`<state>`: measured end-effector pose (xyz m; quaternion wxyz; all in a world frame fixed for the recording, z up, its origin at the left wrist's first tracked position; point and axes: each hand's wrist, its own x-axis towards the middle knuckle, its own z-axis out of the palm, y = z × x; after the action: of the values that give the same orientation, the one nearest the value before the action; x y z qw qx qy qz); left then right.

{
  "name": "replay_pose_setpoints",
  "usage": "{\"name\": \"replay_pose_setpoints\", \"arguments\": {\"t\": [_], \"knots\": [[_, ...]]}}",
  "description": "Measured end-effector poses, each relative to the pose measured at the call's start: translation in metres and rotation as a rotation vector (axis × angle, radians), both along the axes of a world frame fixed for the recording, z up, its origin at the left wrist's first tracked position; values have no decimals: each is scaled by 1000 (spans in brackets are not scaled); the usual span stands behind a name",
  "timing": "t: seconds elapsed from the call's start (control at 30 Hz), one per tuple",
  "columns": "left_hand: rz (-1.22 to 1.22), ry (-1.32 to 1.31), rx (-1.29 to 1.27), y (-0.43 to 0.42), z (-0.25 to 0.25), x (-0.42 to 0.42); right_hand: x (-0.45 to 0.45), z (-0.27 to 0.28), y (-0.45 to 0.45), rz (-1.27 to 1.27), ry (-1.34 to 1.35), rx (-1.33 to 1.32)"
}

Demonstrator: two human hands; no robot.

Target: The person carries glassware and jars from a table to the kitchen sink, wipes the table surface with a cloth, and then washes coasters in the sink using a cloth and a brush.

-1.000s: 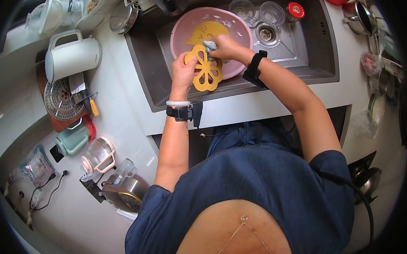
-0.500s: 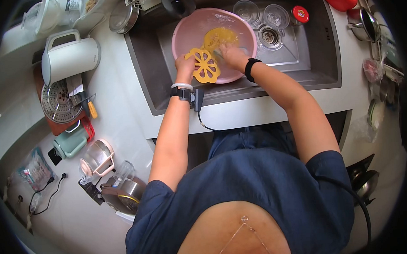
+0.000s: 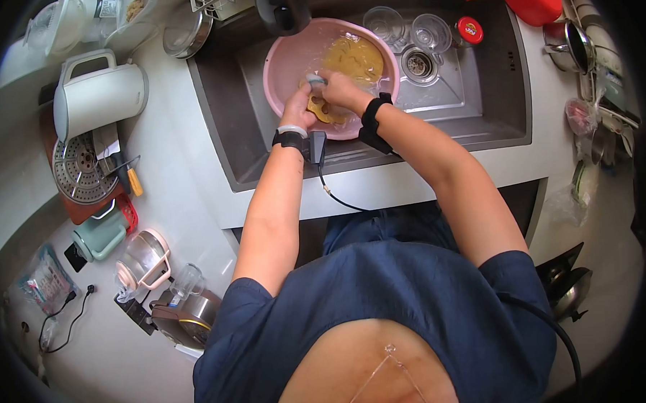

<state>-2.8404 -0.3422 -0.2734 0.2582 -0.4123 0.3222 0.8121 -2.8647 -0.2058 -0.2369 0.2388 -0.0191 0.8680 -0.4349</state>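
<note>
A pink basin [image 3: 273,74] with water stands in the sink. On its near left side my left hand [image 3: 297,110] grips a yellow flower-shaped openwork mat [image 3: 324,109], now tilted and partly hidden by the hands. My right hand [image 3: 343,91] is closed on a small pale grey-blue scrubbing piece [image 3: 316,80] just above that mat; its exact kind is unclear. Whether the piece touches the mat cannot be seen. Another yellow patterned mat [image 3: 354,59] lies under the water toward the far right of the basin.
Right of the basin in the sink [image 3: 502,85] stand two clear glass cups [image 3: 432,33] and a red-lidded jar [image 3: 468,30], near the drain [image 3: 419,65]. A black faucet [image 3: 282,12] overhangs the basin. A white kettle [image 3: 102,99] and steamer plate [image 3: 84,169] are on the left counter.
My right hand has moved left from the submerged mat to my left hand, bringing the scrubbing piece. The held mat has tipped from facing up and dropped lower into the basin.
</note>
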Motion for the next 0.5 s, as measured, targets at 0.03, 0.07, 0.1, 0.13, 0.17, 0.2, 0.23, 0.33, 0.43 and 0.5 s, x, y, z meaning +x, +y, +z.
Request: {"name": "replay_pose_setpoints", "arguments": {"t": [0.03, 0.07, 0.1, 0.13, 0.17, 0.2, 0.23, 0.33, 0.43, 0.5], "knots": [[-11, 20, 6, 1, 7, 1, -2, 9, -3, -65, -117, -132], [-21, 42, 10, 1, 15, 1, -5, 18, -5, -128, -234, -266], [-20, 47, 2, 0, 28, 1, -6, 24, -8, -126, -229, -275], [-16, 24, -15, 0, 45, 0, -7, 29, -11, -86, -227, -319], [-11, -4, -31, 2, 61, 2, -3, 33, -14, -47, -230, -360], [-9, -6, -33, 3, 78, 3, 3, 33, -18, -45, -233, -362], [20, -40, 39, 3, 94, 1, 7, 34, -21, 58, -91, -327], [88, 33, 163, -8, 91, -1, 21, 55, -19, 143, 249, -156], [7, 310, 239, -15, 92, -1, 23, 53, -1, 327, 77, -398], [-1, 236, 164, -14, 92, 6, 23, 53, 9, 397, 85, -316]]}}
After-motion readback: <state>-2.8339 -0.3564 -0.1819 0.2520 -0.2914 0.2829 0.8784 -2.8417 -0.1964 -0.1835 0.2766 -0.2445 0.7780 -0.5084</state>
